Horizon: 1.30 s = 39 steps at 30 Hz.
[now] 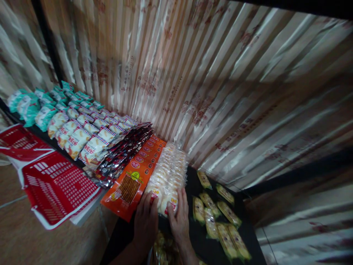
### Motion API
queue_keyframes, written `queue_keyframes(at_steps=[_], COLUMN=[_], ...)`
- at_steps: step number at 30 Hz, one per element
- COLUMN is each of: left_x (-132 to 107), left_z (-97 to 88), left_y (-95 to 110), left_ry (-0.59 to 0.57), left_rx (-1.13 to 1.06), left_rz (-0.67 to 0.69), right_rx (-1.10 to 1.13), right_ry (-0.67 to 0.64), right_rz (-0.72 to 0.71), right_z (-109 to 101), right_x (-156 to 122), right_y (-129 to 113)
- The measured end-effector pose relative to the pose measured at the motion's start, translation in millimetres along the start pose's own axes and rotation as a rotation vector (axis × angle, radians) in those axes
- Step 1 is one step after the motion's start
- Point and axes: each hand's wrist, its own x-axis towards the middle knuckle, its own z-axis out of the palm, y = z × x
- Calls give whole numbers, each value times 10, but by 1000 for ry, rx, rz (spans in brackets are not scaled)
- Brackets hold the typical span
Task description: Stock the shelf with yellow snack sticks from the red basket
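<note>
The left hand (146, 212) and right hand (180, 215) are flanking the near end of the clear-wrapped white packets (165, 173), fingers touching them, though whether either is gripping I cannot tell. Those rows are lying just beside an orange bag (132, 180), with a bare strip of black surface (194, 184) separating them from scattered yellow packets (210, 222). Beyond, a pleated curtain (206, 73) is lining the back edge.

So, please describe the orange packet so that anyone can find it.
Below the pleated curtain, find the dark shiny packets and the wrapped white snacks. The orange packet lies between, by the left hand. It alone is bright orange, with brown sticks shown on its front.
</note>
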Motion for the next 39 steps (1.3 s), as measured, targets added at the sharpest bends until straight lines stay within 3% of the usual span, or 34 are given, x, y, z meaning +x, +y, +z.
queue_keyframes(at_steps=[4,9,14,18,21,26,31,39], left_x=[40,249,597,769,861,1090,1426,2093], left_z=[-119,-262,-348,-318,-274,-217,14,779], left_y=[-15,-142,-311,-418,-461,-477,-516,-740], left_ry=[-49,-11,11,-58,-132,-269,-364,-576], left_rx=[-39,-147,-275,-392,-472,-515,-449,-262], left_rz=[-12,-87,-207,-339,-422,-480,-508,-330], right_rx=[-60,-122,-269,-383,-486,-560,-633,-645], right_ry=[59,183,172,75,81,220,275,304], right_rz=[-45,-87,-384,-541,-520,-406,-371,-406], right_z=[-21,-51,-16,36,108,252,310,387], right_x=[-17,-39,-53,34,128,208,249,270], right_y=[-15,-64,-198,-389,-483,-523,-500,-337])
